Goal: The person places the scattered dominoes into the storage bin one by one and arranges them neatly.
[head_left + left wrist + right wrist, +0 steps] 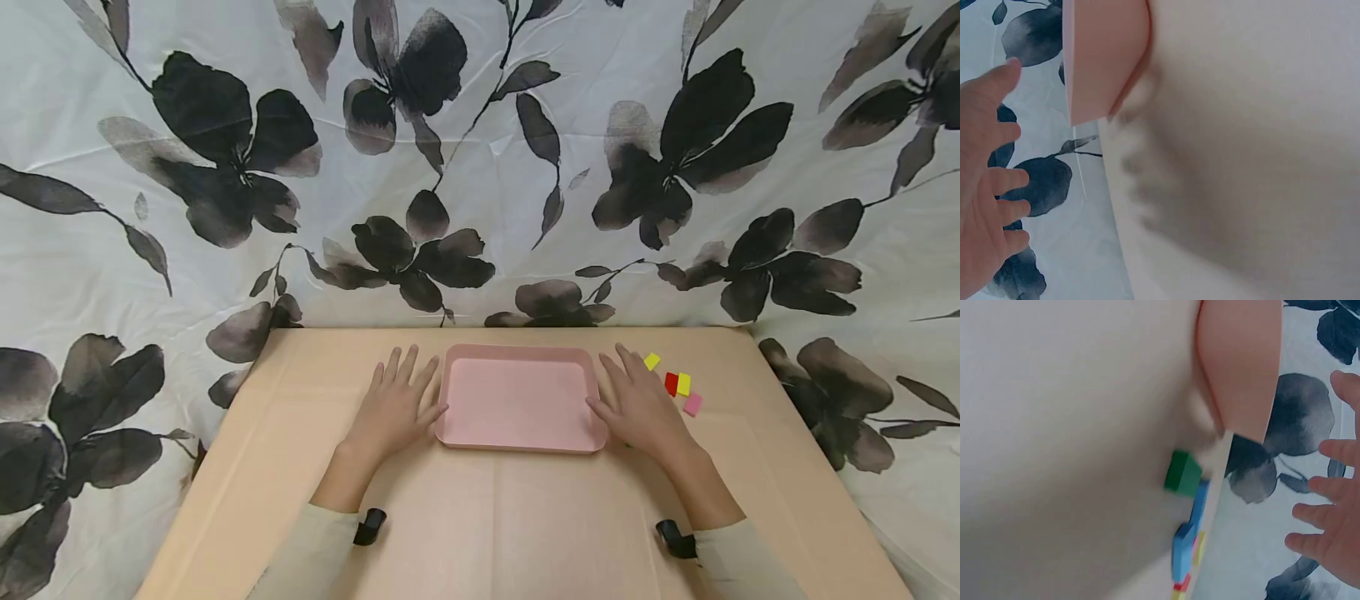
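A pink rectangular tray (517, 400) lies on the table between the two hands, its inside bare. The left hand (392, 412) is beside its left edge, fingers spread and straight, thumb close to the rim. On the opposite side, the right hand (647, 410) has its fingers extended, thumb near the right rim. Both wrist views show the hands raised over the table, holding nothing; whether the thumbs touch the tray, I cannot tell. Under the right hand, the right wrist view shows a green block (1182, 472) and two blue blocks (1182, 552), mostly hidden in the head view.
Right of the right hand lie small blocks: a yellow one (652, 361), a red one (671, 383) against another yellow one (683, 384), and a pink one (693, 404). A light wooden table (495, 517) ends at a floral cloth (525, 167) behind.
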### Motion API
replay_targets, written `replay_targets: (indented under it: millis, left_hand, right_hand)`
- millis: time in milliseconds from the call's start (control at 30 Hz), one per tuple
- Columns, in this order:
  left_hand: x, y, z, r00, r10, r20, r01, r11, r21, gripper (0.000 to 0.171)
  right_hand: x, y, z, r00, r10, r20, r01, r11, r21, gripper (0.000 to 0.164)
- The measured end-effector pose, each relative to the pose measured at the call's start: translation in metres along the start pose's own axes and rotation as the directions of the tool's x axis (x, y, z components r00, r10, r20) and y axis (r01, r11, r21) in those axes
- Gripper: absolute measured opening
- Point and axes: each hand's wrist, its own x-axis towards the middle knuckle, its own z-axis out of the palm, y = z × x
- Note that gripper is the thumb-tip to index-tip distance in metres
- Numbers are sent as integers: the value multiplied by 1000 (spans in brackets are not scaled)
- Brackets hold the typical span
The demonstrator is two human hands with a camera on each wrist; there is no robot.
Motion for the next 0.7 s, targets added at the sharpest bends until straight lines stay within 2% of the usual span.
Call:
replay_targets:
  millis: [167, 333, 500, 700]
  left_hand:
    - [3, -3, -1, 999, 33, 6, -33, 999, -13, 75]
    - [6, -5, 1, 998, 61, 7, -61, 998, -28, 76]
    - [8, -7, 6, 996, 88, 27, -85, 990, -110, 77]
    - [10, -8, 14, 991, 126, 41, -119, 984, -134, 79]
  right_hand:
    - [-5, 14, 0, 999, -19, -46, 23, 996, 92, 79]
    - [-10, 27, 1, 999, -15, -33, 21, 986, 165, 80]
    - [-18, 41, 3, 999, -29, -25, 34, 968, 250, 78]
    - [-25, 57, 6, 999, -33, -9, 35, 956, 293, 72]
